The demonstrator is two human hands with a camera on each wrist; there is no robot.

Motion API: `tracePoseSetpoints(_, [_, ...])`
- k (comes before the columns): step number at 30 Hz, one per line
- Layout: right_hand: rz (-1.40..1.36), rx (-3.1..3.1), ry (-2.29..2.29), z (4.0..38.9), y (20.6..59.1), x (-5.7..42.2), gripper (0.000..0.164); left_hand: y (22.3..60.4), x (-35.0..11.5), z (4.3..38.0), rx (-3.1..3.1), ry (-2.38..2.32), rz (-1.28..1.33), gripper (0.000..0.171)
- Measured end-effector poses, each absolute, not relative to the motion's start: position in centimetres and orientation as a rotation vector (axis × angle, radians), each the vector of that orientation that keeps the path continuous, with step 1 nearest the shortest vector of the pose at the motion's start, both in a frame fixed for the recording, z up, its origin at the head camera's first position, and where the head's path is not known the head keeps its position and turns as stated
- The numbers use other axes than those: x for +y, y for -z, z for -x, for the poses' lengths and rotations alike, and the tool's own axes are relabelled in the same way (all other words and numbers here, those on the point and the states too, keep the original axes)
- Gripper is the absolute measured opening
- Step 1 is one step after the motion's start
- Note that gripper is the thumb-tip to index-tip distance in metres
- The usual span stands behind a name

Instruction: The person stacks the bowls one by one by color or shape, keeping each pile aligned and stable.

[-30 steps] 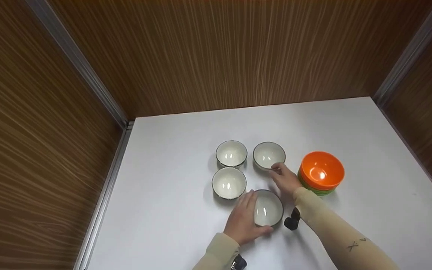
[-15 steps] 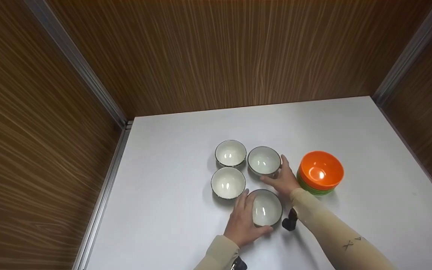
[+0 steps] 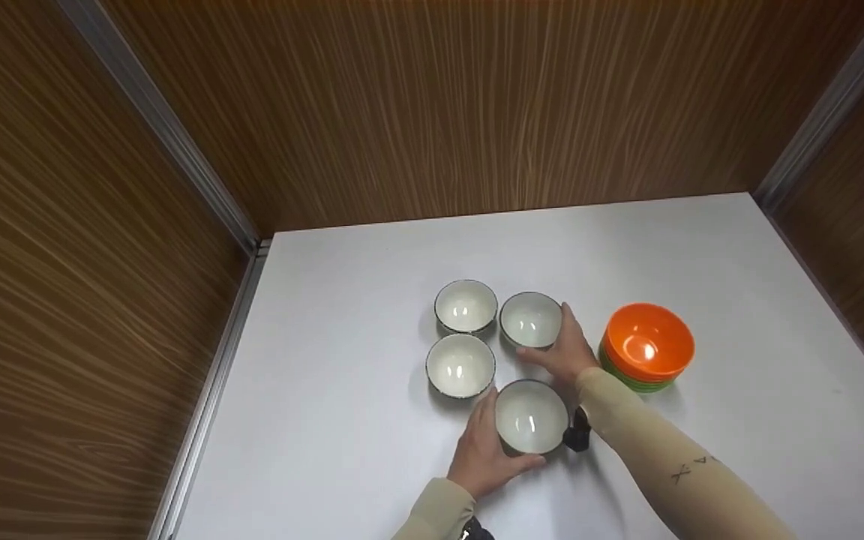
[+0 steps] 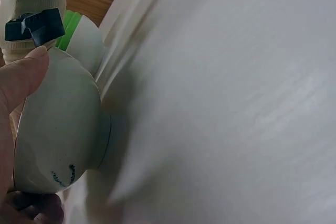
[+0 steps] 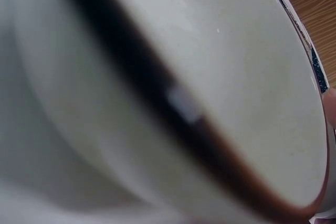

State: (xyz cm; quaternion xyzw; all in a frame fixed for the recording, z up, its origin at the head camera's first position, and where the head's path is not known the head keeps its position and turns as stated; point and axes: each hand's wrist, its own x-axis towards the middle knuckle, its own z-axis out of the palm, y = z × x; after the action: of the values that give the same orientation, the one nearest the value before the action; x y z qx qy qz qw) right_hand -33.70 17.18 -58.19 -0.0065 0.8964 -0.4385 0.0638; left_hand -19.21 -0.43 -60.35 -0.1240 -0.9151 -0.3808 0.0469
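My left hand grips the nearest white bowl, thumb along its near side and fingers along its left. In the left wrist view this bowl shows its outer wall with a small blue mark; I cannot tell whether its foot touches the table. Further back, my right hand holds a second white bowl between thumb and fingers at its right side. To the left stand two more dark-rimmed white spots, a far bowl and a nearer bowl. A bowl fills the right wrist view.
Right of my right hand stands a stack with an orange bowl on top and green bowls below. The white table is enclosed by wood-grain panels at the back and sides.
My right hand has taken hold of the back right bowl and drawn it left and slightly nearer, beside the back left one. My left fingers have shifted from over the near bowl's rim to its outside.
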Motion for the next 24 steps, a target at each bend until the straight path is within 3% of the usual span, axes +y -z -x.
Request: tracePoseSetpoints(24, [-0.037,2.725,1.238,33.26,57.57,16.95,0.117,60.56,-0.69,18.93,-2.829,1.189,0.337,0.115])
